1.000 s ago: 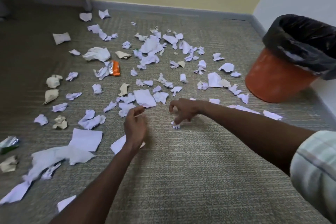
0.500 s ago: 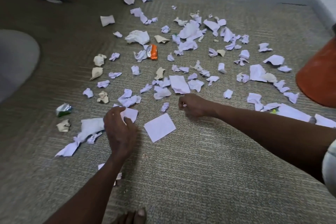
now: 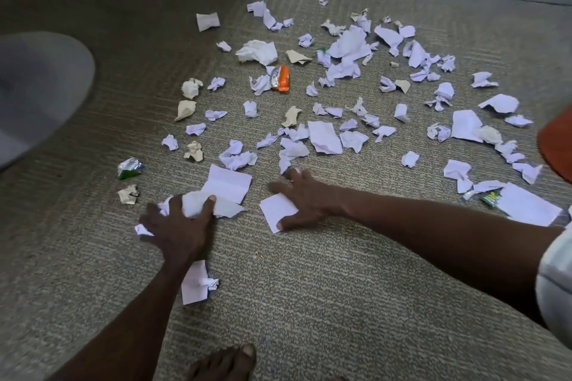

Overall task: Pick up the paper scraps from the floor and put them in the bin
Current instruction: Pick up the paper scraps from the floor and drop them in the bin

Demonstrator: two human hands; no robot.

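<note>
My left hand [image 3: 178,226] grips a crumpled white sheet [image 3: 198,206] at lower centre. My right hand [image 3: 305,198] lies with fingers spread flat on a small flat sheet [image 3: 275,210]. Paper scraps [image 3: 325,136] litter the carpet [image 3: 340,303] above; the orange bin [image 3: 557,145] sits at the right edge.

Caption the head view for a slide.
Left hand grips crumpled white paper; right hand presses a flat white sheet on grey carpet.

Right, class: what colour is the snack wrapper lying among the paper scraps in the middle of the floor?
Orange with a silver end; the wrapper shows in the head view.
</note>
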